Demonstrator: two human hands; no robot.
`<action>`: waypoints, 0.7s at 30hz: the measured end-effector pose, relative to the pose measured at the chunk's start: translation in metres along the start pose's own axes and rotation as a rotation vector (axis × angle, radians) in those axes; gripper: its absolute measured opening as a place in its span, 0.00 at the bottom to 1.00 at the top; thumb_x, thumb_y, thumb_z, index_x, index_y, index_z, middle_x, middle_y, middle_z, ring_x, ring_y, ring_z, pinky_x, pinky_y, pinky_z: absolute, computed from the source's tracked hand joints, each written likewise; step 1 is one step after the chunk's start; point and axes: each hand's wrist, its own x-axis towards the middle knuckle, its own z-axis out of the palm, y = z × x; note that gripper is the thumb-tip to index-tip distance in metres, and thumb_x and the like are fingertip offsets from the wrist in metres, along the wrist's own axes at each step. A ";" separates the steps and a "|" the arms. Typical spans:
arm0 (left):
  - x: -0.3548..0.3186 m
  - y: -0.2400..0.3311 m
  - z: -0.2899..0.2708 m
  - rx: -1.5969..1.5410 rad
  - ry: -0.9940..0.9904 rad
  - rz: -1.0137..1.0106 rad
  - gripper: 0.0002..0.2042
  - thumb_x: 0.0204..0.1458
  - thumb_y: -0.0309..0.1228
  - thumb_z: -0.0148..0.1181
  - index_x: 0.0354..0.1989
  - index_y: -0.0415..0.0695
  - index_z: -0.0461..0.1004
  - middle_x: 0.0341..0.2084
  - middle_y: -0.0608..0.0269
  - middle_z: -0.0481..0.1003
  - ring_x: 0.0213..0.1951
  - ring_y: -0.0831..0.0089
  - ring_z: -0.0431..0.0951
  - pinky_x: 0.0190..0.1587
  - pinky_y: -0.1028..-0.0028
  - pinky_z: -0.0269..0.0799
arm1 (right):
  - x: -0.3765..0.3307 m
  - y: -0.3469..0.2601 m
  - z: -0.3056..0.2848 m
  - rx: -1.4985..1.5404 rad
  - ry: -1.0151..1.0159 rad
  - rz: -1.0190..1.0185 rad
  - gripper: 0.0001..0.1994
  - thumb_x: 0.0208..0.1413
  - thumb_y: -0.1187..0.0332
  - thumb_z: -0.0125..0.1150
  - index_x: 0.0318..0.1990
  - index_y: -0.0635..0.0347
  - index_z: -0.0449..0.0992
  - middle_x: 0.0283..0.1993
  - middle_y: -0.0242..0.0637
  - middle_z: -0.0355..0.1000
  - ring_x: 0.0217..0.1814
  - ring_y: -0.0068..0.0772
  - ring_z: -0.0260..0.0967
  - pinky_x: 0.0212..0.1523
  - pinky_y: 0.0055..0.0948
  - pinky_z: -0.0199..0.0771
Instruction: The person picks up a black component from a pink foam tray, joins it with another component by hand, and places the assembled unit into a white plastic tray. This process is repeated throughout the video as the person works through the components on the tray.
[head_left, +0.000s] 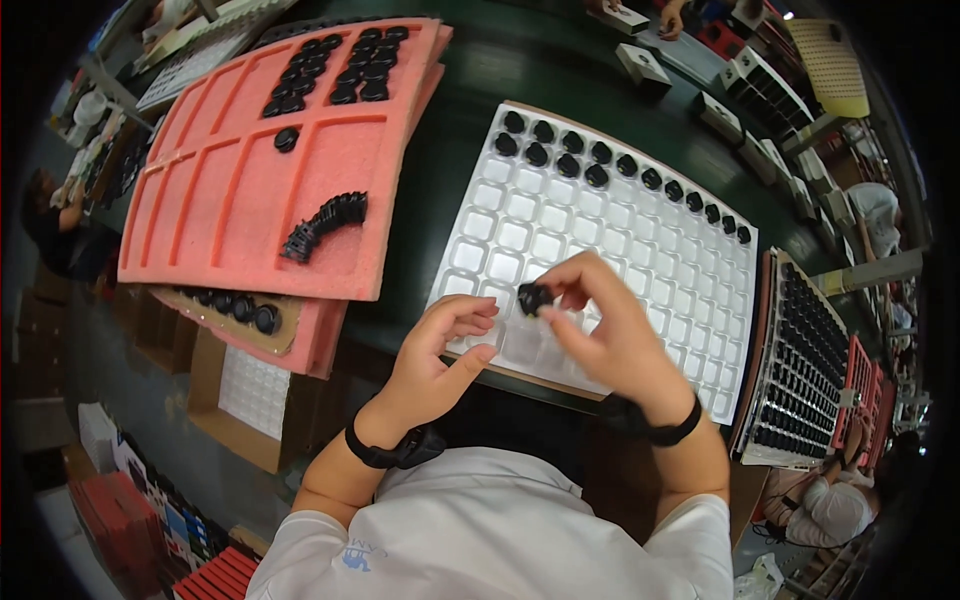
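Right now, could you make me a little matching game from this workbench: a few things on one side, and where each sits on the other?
Things:
1. small black part
2. pink foam tray
3. white pocketed tray
4. left hand

Places:
A. resting at the white tray's near edge
B. pinched in the right hand fingers
C. on the person's left side of the table
D. straight ahead, its far rows filled with black parts

Pairs: 1-B, 2-C, 3-D, 4-A

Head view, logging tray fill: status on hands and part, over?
Right hand pinches small black part over white cell tray. Left hand empty, fingers curled at tray's near edge. Far rows filled with black parts. Nothing blocks the near cells.
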 end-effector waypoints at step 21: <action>0.004 -0.030 -0.002 0.199 -0.061 -0.120 0.11 0.55 0.22 0.53 0.47 0.36 0.70 0.43 0.57 0.71 0.43 0.72 0.72 0.48 0.75 0.67 | 0.077 0.156 -0.097 -0.685 0.184 0.360 0.14 0.49 0.67 0.62 0.42 0.62 0.72 0.35 0.40 0.70 0.37 0.38 0.70 0.37 0.32 0.70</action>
